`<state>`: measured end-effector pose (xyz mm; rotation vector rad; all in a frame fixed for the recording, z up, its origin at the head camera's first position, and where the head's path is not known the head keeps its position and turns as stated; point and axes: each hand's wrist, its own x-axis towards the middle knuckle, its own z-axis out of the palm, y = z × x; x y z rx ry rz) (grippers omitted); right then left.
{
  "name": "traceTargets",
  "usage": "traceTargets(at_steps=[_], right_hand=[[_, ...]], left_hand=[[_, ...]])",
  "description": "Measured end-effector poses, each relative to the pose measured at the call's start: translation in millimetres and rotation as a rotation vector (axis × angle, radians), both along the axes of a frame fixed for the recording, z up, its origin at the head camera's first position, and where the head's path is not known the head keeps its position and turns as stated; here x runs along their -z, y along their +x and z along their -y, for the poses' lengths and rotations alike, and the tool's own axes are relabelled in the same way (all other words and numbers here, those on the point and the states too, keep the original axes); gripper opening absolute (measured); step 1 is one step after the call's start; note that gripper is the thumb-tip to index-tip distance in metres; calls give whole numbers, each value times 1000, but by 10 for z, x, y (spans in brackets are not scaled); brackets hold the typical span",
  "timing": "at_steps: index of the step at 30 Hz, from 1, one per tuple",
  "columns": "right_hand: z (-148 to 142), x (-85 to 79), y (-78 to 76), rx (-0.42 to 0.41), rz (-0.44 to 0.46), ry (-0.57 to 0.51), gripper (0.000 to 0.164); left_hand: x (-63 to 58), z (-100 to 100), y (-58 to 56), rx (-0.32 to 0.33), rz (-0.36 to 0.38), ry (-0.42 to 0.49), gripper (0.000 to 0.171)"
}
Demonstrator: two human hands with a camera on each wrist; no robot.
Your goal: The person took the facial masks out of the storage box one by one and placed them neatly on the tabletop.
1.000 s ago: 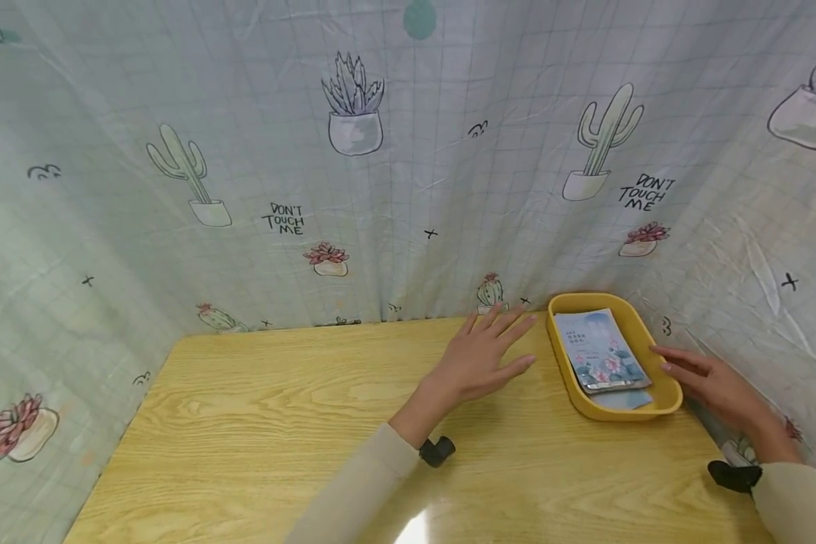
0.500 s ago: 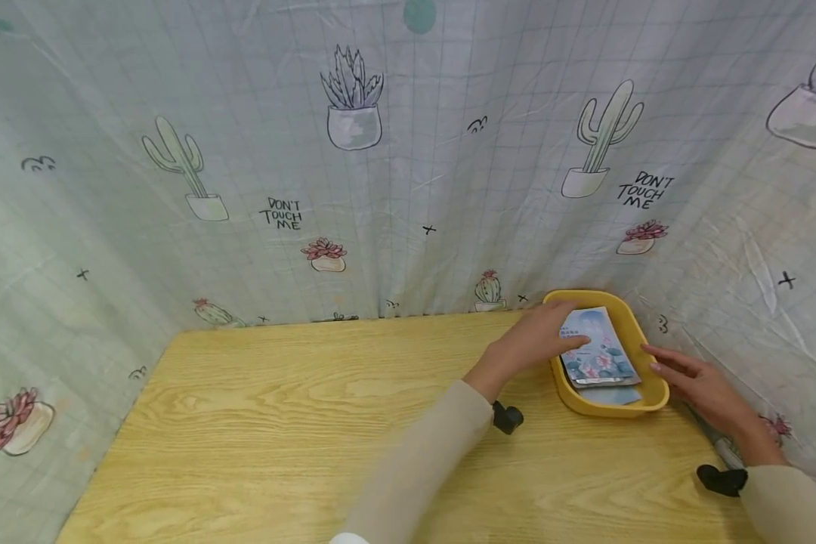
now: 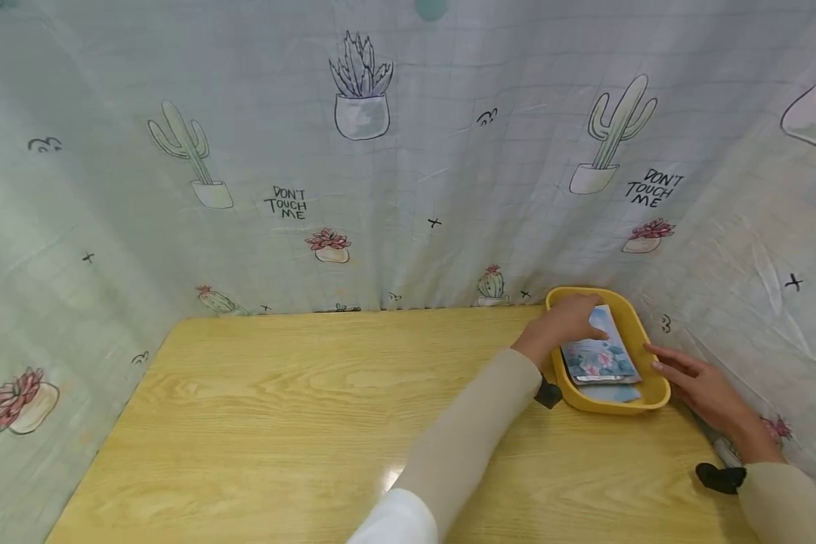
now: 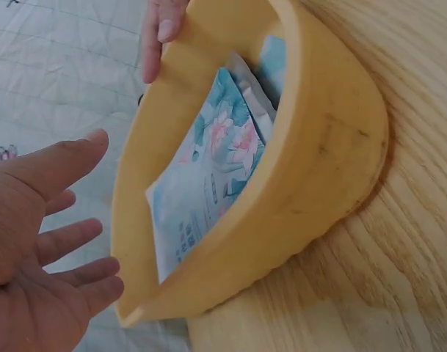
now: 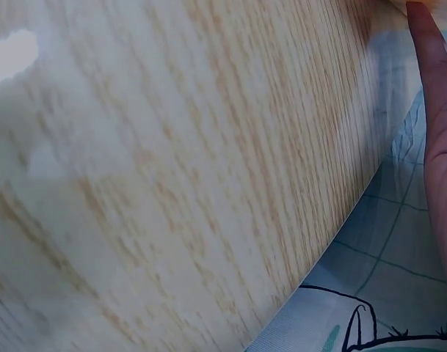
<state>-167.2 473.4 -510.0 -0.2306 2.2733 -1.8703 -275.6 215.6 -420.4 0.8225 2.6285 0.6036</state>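
Observation:
A yellow plastic basket (image 3: 625,408) stands at the back right of the table. In it lies a pale blue foil packet (image 3: 601,359) with pink lotus flowers printed on it, over another packet (image 3: 622,393) of light blue. My left hand (image 3: 564,321) reaches over the basket's left rim, above the top packet's far end. The left wrist view shows that hand (image 4: 40,242) with fingers spread and nothing between them. At the basket's right side, my right hand (image 3: 710,393) has its extended fingertips right at the rim. Only part of the right hand (image 5: 440,110) shows in the right wrist view.
A wood-grain table (image 3: 279,408) extends to the left of the basket. Close behind it and along its right side hangs a pale curtain (image 3: 394,174) with cactus prints. The basket sits near the table's back right corner, next to the curtain.
My left hand has moved right, from over the table to over the basket. The basket has shifted slightly left in the head view, and my right hand stays beside it.

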Motion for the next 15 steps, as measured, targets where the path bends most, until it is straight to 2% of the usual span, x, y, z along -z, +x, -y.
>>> traceTargets(at_steps=[3, 9, 12, 15], right_hand=[[-19, -8, 27, -5, 6, -45, 45], [23, 6, -11, -8, 12, -68, 45], [14, 11, 3, -6, 17, -78, 45], [-3, 13, 30, 2, 24, -83, 45]], left_hand=[[4, -105, -48, 9, 39, -9, 69], [-25, -179, -186, -72, 83, -40, 64], [-37, -217, -256, -46, 90, -72, 63], [-30, -222, -333, 36, 89, -101, 62]])
